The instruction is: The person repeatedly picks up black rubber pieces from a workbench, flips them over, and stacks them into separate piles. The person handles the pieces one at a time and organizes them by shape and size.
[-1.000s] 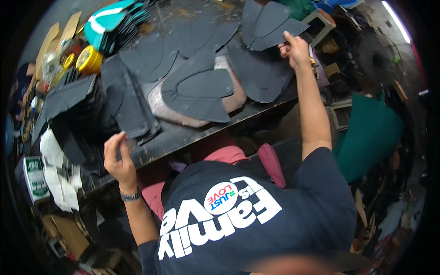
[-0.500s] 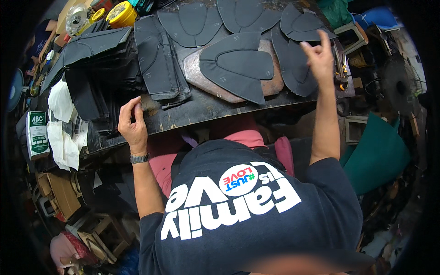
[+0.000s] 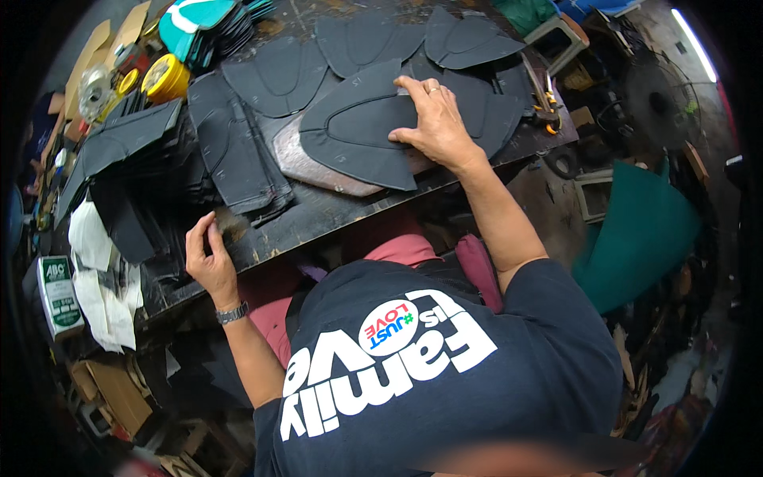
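My right hand (image 3: 435,126), thumb and fingers spread, is over the right end of a curved black panel (image 3: 350,131). The panel has a stitched-looking curved line and lies across a worn brown slab (image 3: 290,163). Whether the fingertips press on the panel or hover just above it is hard to tell. At the table's near edge, my left hand (image 3: 208,258) has its thumb and fingers drawn together in a pinch. Anything between those fingertips is too small to make out. Just beyond this hand lies a stack of long black pieces (image 3: 230,151).
More black panels (image 3: 369,40) lie along the far side. Folded black stacks (image 3: 131,135) and white cloths (image 3: 103,278) occupy the left, beside a green-and-white can (image 3: 60,298). Yellow tubs (image 3: 165,78) stand behind. Orange-handled tools (image 3: 548,111) are at the table's right end.
My right hand has come left and down from above the far right panels to the middle panel. The left hand remains near the table edge. The whole view has shifted.
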`<state>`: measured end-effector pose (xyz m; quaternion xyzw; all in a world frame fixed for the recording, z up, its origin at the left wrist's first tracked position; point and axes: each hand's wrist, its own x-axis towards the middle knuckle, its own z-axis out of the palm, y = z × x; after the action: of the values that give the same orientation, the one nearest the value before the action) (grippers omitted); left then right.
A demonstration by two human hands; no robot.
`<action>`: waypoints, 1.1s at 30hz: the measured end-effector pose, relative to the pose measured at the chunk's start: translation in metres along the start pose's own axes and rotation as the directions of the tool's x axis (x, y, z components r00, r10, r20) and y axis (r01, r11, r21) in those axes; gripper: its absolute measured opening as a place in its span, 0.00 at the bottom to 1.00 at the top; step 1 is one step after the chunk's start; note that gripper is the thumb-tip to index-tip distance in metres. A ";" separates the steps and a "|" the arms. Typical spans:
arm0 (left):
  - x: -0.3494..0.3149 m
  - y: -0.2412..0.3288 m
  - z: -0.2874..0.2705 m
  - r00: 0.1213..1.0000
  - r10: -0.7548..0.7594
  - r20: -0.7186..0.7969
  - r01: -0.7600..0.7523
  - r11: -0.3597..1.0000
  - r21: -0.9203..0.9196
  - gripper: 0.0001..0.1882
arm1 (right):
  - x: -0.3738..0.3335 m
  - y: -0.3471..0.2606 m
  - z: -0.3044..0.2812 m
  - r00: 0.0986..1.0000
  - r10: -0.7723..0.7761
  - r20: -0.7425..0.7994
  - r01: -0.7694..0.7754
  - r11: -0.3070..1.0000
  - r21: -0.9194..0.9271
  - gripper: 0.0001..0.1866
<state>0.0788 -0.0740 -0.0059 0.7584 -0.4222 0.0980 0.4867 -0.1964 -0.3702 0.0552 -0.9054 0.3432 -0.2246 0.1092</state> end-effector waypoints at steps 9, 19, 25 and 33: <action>-0.001 0.001 -0.002 0.997 -0.073 0.039 0.075 0.995 -0.059 0.08 | -0.012 0.042 -0.043 0.911 0.191 -0.367 0.254 0.444 0.860 0.30; -0.001 0.002 -0.001 0.996 -0.068 0.057 0.070 0.996 -0.046 0.08 | -0.058 0.294 -0.124 0.102 0.849 -0.519 0.071 0.514 0.855 0.21; 0.000 -0.001 -0.001 0.993 -0.068 0.096 0.069 0.998 -0.003 0.08 | -0.085 0.315 -0.081 0.220 0.935 -0.278 0.118 0.258 0.959 0.21; 0.002 0.003 0.000 0.994 -0.022 0.105 0.020 1.000 0.015 0.09 | -0.086 0.256 -0.067 0.352 0.909 -0.221 -0.306 0.336 0.891 0.15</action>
<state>0.0776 -0.0756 -0.0031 0.7704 -0.4385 0.0558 0.4595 -0.4324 -0.5048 -0.0045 -0.3801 0.5825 -0.5980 0.3984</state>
